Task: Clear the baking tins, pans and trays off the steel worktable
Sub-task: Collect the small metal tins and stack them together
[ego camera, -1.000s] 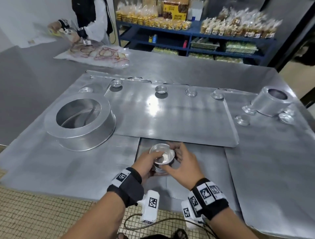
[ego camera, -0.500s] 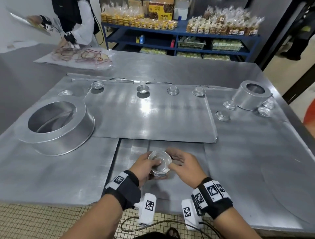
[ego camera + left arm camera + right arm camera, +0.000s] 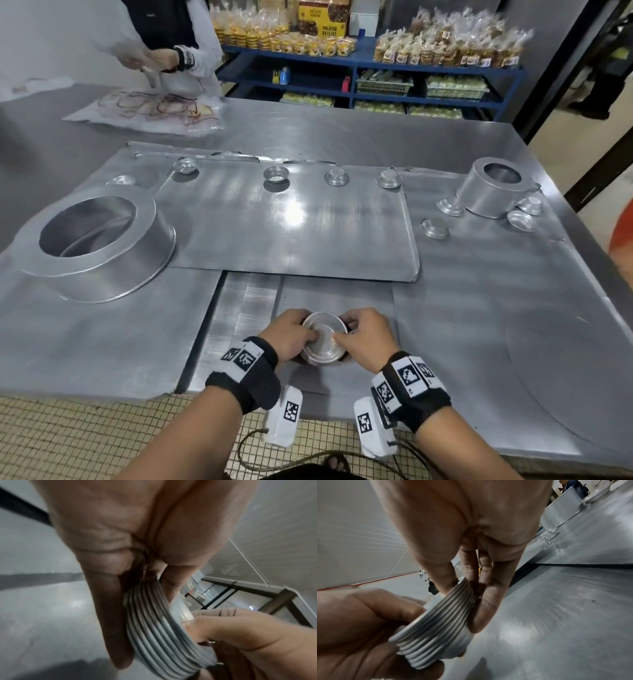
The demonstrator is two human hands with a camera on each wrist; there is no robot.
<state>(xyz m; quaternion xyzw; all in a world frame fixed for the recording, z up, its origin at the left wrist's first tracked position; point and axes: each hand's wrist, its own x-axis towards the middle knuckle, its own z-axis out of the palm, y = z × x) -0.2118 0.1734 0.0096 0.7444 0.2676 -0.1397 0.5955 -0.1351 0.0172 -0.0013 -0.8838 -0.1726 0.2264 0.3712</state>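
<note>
At six o'clock, our left hand (image 3: pixel 291 334) and right hand (image 3: pixel 366 337) clamp curled fingers around the nested tin stack (image 3: pixel 323 337), which could slip apart if tilted further.

Brown box (image 3: pixel 323 17), far shelf, top tier: "MALAYAR RAISINS" in yellow capitals; smaller print above unreadable. No other legible text.
</note>
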